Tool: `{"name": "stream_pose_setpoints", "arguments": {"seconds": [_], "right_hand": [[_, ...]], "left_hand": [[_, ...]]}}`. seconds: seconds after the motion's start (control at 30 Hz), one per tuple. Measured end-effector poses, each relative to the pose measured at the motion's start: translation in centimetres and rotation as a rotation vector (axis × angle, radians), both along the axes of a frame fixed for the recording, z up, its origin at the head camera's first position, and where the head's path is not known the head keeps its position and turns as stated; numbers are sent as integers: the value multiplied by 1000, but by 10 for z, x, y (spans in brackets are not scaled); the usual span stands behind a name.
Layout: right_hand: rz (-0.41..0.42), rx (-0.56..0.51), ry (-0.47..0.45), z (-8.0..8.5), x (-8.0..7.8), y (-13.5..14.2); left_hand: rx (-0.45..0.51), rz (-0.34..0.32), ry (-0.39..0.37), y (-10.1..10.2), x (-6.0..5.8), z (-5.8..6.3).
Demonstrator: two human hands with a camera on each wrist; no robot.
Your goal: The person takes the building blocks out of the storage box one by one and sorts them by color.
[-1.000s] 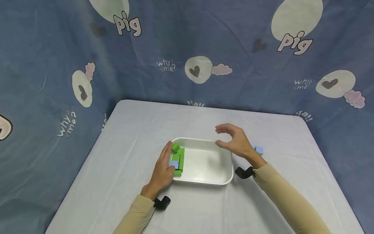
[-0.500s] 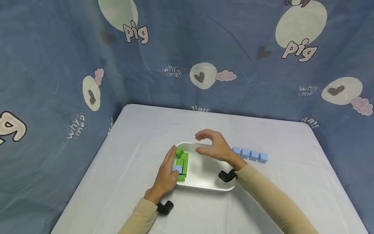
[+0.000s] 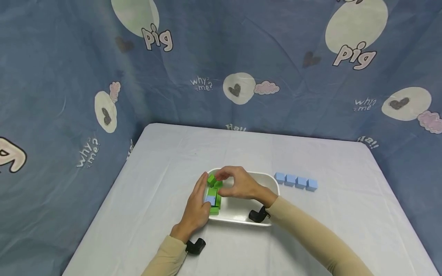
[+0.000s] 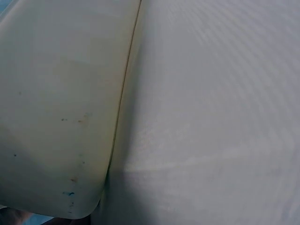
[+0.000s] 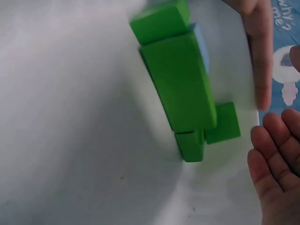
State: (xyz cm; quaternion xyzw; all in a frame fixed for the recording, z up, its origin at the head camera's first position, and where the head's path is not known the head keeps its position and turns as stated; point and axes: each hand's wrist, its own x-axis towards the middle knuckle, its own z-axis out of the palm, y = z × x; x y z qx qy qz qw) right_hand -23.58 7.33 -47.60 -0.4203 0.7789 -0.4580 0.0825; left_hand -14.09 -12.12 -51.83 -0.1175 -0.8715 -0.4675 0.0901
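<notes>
A white tray (image 3: 241, 221) sits on the table, with green blocks and a light blue block (image 3: 210, 199) along its left side. My left hand (image 3: 194, 209) lies against the tray's left rim, fingers straight and thumb over the edge beside the blue block. My right hand (image 3: 239, 184) hovers over the left part of the tray, fingers and thumb apart in a wide C around a green block (image 3: 218, 184). In the right wrist view a long green block (image 5: 180, 84) stands out among smaller green ones, apart from the right fingers (image 5: 269, 168). The left wrist view shows the tray's wall (image 4: 61, 93).
Several light blue cubes (image 3: 295, 181) stand in a row on the table, just right of the tray's back corner. A white cloth (image 3: 179, 153) covers the table. A blue printed curtain (image 3: 193, 50) hangs behind it. Each wrist wears a black camera (image 3: 195, 246).
My right hand has moved left across the tray and down to the green blocks, uncovering the blue cubes on the right. The left hand has stayed at the tray's rim.
</notes>
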Motion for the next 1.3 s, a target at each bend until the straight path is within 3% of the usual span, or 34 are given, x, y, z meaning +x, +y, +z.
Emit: {"name": "stream_pose_setpoints", "arguments": {"seconds": [0.77,1.07,1.3], "right_hand": [[107,144,76,-15,17,-17],[191,290,169,-15,21,-26],[135,283,144,-16,16,-25]], "left_hand": [[-9,6,40,2,8,-6],[-20,13,15,3,8,-5],[-11,6,24,3,3,-2]]}}
